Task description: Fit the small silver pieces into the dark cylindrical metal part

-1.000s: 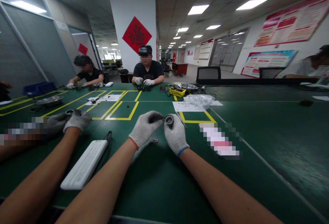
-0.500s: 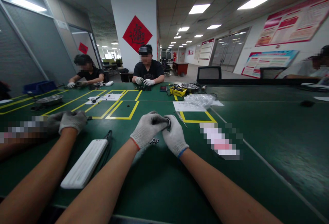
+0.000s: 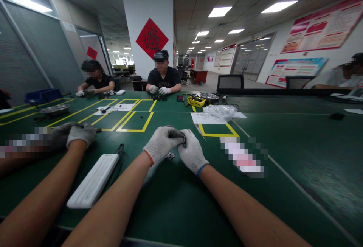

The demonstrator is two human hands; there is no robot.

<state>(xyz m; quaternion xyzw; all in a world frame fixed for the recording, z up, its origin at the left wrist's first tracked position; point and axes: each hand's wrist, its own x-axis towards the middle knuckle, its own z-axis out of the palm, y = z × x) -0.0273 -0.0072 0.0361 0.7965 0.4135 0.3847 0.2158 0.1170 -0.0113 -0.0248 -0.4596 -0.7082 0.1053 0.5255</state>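
My left hand [image 3: 161, 142] and my right hand [image 3: 193, 151], both in white knit gloves, meet just above the green table [image 3: 176, 201]. Between their fingertips they pinch a small round metal ring [image 3: 184, 139], mostly hidden by the fingers. A little heap of small dark balls [image 3: 170, 156] lies on the table right under my hands. A thin metal tool [image 3: 199, 131] lies just beyond my right hand.
A co-worker's gloved hand [image 3: 81, 133] and bare forearm reach in from the left. A white flat box [image 3: 93, 180] and a black pen [image 3: 119, 151] lie between that arm and mine. Yellow tape squares [image 3: 136, 122], a plastic bag [image 3: 219, 111] and seated people are farther back.
My hands have sunk a little and closed together. The ring, plainly visible in my right fingers a second ago, is now covered by my left fingers. The co-worker's hand drew back slightly.
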